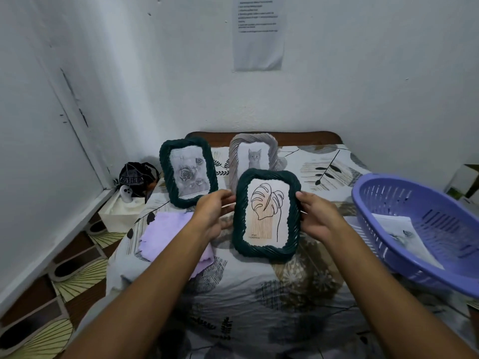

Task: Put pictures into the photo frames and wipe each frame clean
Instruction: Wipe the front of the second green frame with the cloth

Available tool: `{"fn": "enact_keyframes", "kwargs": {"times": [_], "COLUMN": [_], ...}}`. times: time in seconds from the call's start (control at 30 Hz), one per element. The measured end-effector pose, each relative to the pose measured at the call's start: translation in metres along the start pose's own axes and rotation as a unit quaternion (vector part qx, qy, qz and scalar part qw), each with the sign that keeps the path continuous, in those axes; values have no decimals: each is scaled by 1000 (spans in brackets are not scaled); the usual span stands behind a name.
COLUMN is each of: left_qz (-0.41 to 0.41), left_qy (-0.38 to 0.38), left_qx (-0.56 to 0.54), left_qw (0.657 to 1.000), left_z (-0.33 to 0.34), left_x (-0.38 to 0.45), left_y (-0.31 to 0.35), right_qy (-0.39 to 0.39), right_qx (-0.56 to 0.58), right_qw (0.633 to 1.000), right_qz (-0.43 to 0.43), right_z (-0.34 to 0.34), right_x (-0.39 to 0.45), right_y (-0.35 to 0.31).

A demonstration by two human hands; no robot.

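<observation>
Both hands, left (215, 216) and right (317, 216), grip the dark green rope-edged leaf-picture frame (267, 215) upright, facing the viewer, long axis vertical, above the patterned bed (246, 294).

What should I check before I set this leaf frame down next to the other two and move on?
1. Grip: left hand and right hand each hold a side of the leaf frame. Ok.
2. Picture seated: leaf print fills the opening, looks straight. Ok.
3. Glass wiped clean: smudges can't be judged here. Cannot tell.
4. Landing spot: bare bedspread right of the cat frame. Ok.
5. Standing frames: rose frame and cat frame upright. Ok.
6. Cloth in reach: purple cloth lies under the left forearm. Ok.
</observation>
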State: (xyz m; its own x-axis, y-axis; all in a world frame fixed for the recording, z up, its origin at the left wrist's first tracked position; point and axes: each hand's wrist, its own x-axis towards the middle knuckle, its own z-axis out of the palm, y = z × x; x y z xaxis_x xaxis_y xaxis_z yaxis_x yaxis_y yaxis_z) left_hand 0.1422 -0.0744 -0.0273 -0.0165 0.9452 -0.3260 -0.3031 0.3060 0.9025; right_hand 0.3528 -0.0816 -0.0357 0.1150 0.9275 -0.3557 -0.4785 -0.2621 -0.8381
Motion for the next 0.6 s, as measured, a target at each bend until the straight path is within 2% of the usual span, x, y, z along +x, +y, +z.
{"fn": "enact_keyframes", "kwargs": {"times": [0.17, 0.33, 0.5, 0.6], "left_qz": [-15, -15, -35, -41], "left_qy": [-98, -158, -219, -244], "left_qx": [63, 96, 13, 4], "left_qw": [993, 983, 975, 969], "left_z": [8, 29, 51, 63], "left_x": [2, 4, 12, 20], "left_y": [0, 5, 10, 13], "right_qy": [-8, -13, -5, 3], "right_qx": [-16, -8, -18, -36], "right_qw": [998, 996, 994, 992], "right_qz": [-57, -86, -106, -120], "right_z": [-3, -8, -14, -20], "right_x": [-9, -14, -16, -13], "right_y": [-21, -41, -56, -65]}}
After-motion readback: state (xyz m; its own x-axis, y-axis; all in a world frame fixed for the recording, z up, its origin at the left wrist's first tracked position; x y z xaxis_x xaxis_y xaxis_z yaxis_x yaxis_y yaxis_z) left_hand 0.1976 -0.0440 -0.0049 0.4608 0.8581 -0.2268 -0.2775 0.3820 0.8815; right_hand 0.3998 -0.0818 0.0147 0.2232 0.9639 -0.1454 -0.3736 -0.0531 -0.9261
